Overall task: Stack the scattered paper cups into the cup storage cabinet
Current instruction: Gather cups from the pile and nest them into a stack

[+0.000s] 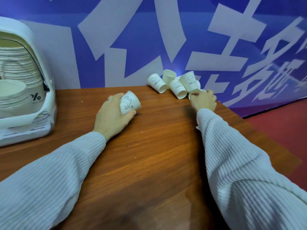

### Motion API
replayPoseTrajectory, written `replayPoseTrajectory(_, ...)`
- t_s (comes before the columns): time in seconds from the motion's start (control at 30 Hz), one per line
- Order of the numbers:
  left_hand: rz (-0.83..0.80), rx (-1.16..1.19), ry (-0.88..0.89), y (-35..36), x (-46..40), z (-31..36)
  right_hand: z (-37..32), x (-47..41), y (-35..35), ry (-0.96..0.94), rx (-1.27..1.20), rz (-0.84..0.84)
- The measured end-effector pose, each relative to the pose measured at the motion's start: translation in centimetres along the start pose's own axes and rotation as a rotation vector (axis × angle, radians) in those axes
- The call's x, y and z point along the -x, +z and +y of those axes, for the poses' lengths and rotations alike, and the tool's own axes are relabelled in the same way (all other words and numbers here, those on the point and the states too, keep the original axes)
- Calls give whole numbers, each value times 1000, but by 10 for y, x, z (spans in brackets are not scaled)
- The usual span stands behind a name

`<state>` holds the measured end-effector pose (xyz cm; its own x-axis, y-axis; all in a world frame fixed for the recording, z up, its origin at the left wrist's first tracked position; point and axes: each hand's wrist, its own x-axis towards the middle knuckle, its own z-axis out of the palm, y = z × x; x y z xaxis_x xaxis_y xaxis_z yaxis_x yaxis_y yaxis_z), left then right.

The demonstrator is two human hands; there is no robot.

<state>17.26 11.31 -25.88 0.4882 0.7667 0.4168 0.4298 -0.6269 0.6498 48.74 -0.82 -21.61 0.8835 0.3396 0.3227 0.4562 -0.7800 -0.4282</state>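
My left hand [111, 117] grips a white paper cup with a bunny drawing [129, 103] near the middle of the brown wooden table [149, 155], the cup's mouth pointing right. My right hand [204, 101] reaches to the table's far right edge, its fingers curled round the rim of a cup [193, 92] that is mostly hidden behind it. Several white "HELLO" cups [177, 87] lie tumbled against the blue wall just beyond that hand. The white cup storage cabinet [25, 90] stands at the far left, holding a tall stack of cups.
A blue wall banner [149, 39] with large white characters backs the table. The table's right edge drops off to a red floor [282, 130]. The cabinet has a slatted drip tray [25, 131] at its base.
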Motion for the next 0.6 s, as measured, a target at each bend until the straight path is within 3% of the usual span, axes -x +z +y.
replayPoseTrajectory(0.2, -1, 10, -48, 3, -3, -1, 16, -15, 13, -24, 108, -237)
replayPoseTrajectory(0.43, -20, -6, -51, -1, -3, 2, 16, 2, 1, -71, -41, -177)
replayPoseTrajectory(0.6, -197, 175, -66, -13, 8, 8, 25, 37, -35, -92, -140, -122)
